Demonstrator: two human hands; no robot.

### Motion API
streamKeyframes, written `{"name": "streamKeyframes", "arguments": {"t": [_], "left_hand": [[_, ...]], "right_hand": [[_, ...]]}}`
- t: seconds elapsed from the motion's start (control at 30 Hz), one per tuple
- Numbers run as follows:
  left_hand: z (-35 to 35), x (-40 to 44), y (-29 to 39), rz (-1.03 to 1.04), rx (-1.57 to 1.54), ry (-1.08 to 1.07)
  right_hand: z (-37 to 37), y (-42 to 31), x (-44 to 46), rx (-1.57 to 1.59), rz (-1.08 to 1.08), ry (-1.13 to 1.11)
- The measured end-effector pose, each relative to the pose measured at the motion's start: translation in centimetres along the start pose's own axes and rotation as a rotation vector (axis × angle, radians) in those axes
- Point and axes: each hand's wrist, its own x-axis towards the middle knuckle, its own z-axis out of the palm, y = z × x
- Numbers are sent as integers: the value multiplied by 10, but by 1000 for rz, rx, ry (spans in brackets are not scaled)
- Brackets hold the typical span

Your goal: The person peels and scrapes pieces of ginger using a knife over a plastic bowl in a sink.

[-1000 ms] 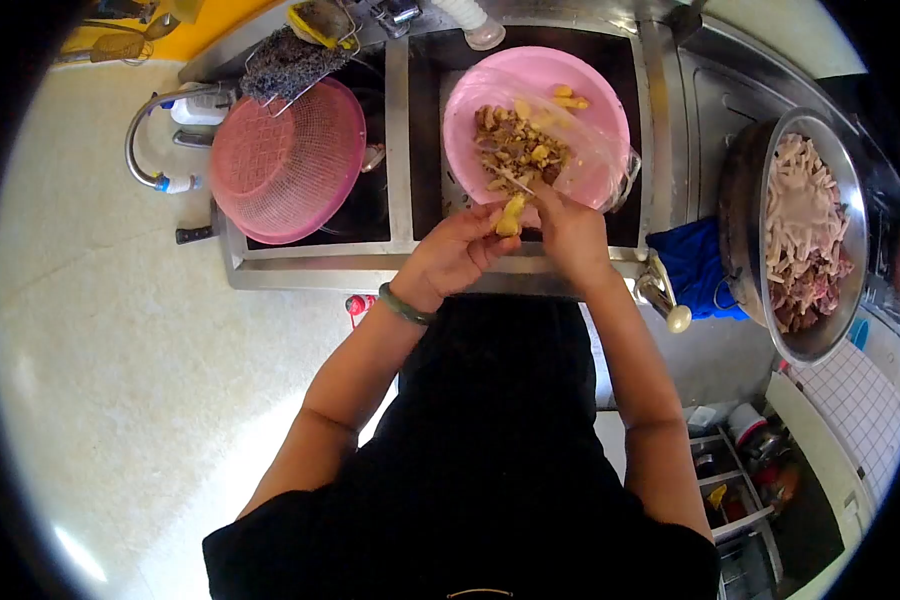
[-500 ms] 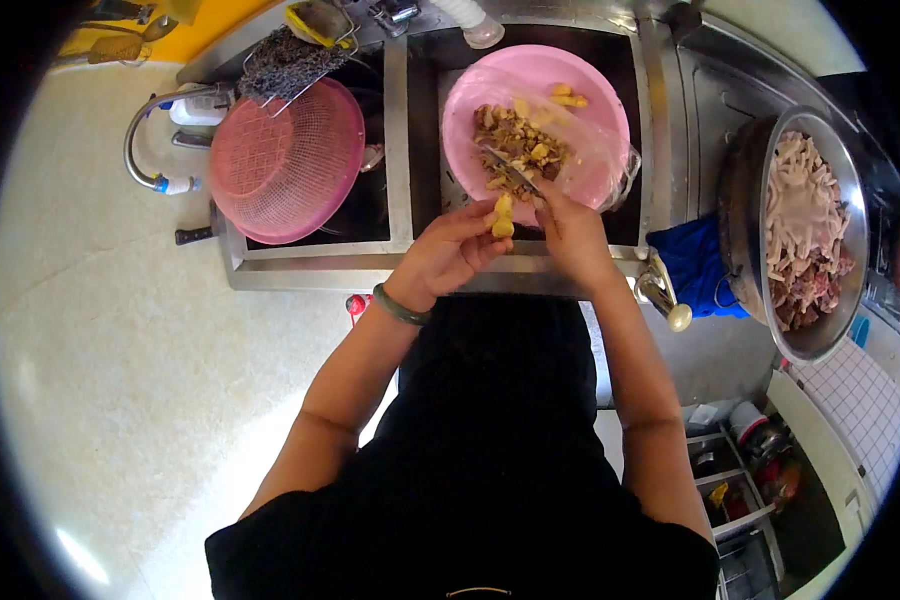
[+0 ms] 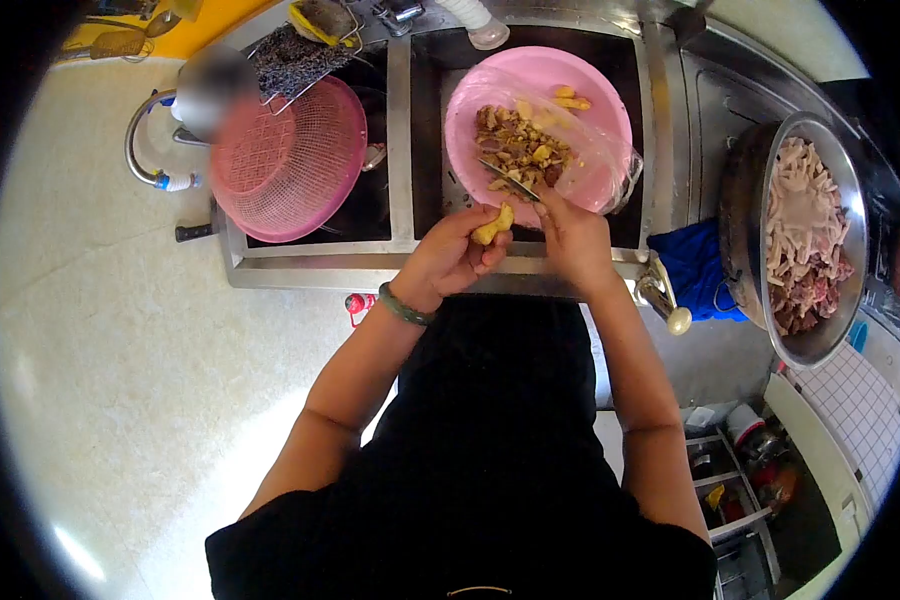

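Observation:
My left hand [image 3: 452, 255] is closed round a yellow, partly peeled piece of ginger [image 3: 492, 226], held at the near rim of a pink basin [image 3: 610, 95]. Close beside it, my right hand [image 3: 576, 238] grips a knife [image 3: 508, 180], its blade pointing up and left over the basin. Inside the basin lie brown and yellow ginger pieces and scraps [image 3: 515, 145] on a clear plastic bag [image 3: 600, 155]. A few cleaner yellow ginger pieces [image 3: 570, 98] rest apart from them on the far side. The knife handle is hidden in my fingers.
The basin stands in a steel sink [image 3: 400, 140]. A pink colander [image 3: 300, 160] is tilted over the left basin, below a wire rack [image 3: 295, 65] with scrubbers. At right, a steel bowl [image 3: 810, 215] holds chicken feet and meat, with a blue cloth [image 3: 695, 265] beside it.
My left hand has turned the ginger from upright to slanted. The knife and my right hand have shifted only slightly. The camera view has moved a little.

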Motion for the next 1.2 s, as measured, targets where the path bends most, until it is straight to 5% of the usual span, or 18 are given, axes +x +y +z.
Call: {"name": "streamKeyframes", "arguments": {"t": [0.13,0.23,0.43,0.53,0.83,1.2], "left_hand": [[-5,4,2,-77,-103,-88],[0,0,5,-139,-129,-57],[-4,4,4,-169,-184,-63],[-8,4,7,-240,-228,-238],[7,5,-3,207,187,98],[23,0,-3,236,201,221]], "right_hand": [[-1,-9,0,29,-84,-62],[-3,-3,5,28,57,-44],[7,-6,2,153,-171,82],[5,7,6,87,-13,65],[-2,-19,7,-205,-195,163],[10,-2,10,-292,-140,159]]}}
